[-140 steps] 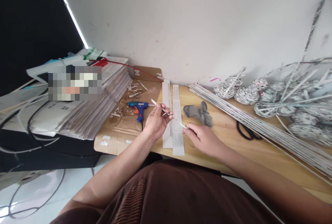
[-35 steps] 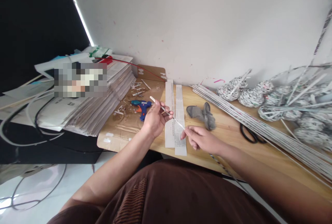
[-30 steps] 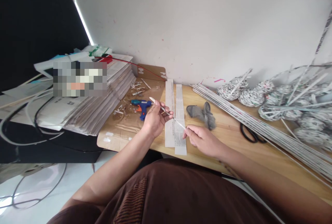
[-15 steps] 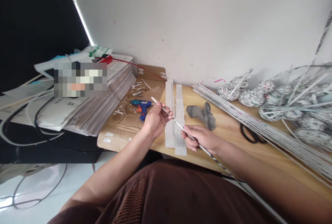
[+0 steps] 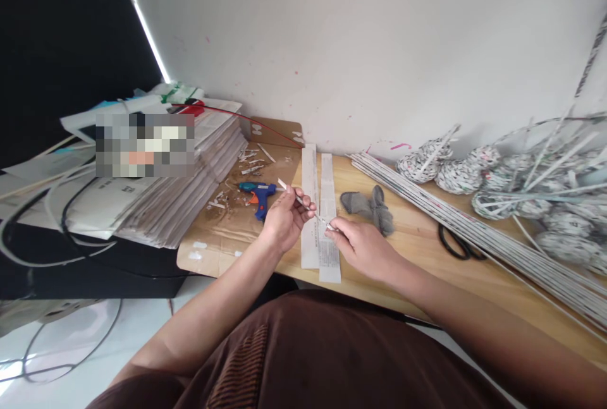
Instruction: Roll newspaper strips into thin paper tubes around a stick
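A thin rolled-paper tube [image 5: 321,220] spans the gap between my hands, slanting down to the right. My left hand [image 5: 288,218], palm turned up, pinches it, and its pale flat end pokes out beyond the thumb. On the other side my right hand [image 5: 363,248] has its fingers closed around the tube, back of the hand upward, hiding the part it grips. Beneath the tube lie two printed paper strips [image 5: 310,244], side by side on the wooden table [image 5: 379,295].
A blue glue gun [image 5: 260,199] rests on cardboard [image 5: 203,238] among paper scraps. Stacked paper [image 5: 190,194] rises at left. Grey cloth [image 5: 367,207], black-handled scissors [image 5: 453,244], a bundle of paper tubes [image 5: 455,222] and woven paper balls [image 5: 455,175] lie to the right.
My right hand has turned over, knuckles up, and shifted slightly up along the tube. The tube's long tail below that hand no longer shows. My left hand has barely moved.
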The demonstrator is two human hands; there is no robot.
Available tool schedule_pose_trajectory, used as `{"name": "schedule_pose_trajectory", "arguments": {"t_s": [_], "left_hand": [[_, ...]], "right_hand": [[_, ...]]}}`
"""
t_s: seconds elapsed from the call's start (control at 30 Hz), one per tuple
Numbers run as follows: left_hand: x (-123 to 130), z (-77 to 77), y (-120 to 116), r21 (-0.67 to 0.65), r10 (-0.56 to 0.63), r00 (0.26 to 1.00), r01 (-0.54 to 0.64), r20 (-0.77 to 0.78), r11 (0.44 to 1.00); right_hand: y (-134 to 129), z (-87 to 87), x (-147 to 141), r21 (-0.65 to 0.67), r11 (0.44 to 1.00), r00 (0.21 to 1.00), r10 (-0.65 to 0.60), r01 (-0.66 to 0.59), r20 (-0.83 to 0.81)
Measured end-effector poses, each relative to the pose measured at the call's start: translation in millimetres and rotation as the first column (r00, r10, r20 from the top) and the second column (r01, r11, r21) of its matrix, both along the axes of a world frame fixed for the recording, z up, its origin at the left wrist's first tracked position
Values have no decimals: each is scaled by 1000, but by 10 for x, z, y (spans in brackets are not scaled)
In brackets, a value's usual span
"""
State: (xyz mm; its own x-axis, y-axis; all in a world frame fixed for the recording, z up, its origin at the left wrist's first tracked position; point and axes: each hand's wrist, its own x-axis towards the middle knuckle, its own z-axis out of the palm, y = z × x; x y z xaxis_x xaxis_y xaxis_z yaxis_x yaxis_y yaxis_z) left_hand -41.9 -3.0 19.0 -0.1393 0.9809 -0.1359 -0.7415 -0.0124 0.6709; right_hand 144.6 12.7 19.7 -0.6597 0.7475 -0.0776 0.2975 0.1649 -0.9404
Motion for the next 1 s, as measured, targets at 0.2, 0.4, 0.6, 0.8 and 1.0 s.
{"name": "schedule_pose_trajectory", "arguments": {"t_s": [0.2, 0.4, 0.6, 0.8, 1.0], "left_hand": [[7, 21, -6, -5, -17, 1000, 17, 5, 1000], [24, -10, -4, 6, -25, 1000, 25, 8, 1000], [19, -21, -6, 19, -31, 1000, 31, -4, 999], [32, -29, -6, 13, -44, 999, 44, -4, 999], [23, -32, -1, 10, -40, 999, 40, -13, 999]], "right_hand": [[1, -5, -20, -377, 911, 984, 136, -169, -113], [19, 58, -23, 49, 998, 1000, 28, -28, 11], [48, 5, -23, -219, 970, 994, 103, -108, -35], [48, -8, -47, -253, 963, 992, 73, -97, -103], [60, 2, -48, -67, 998, 998, 4, -8, -57]]}}
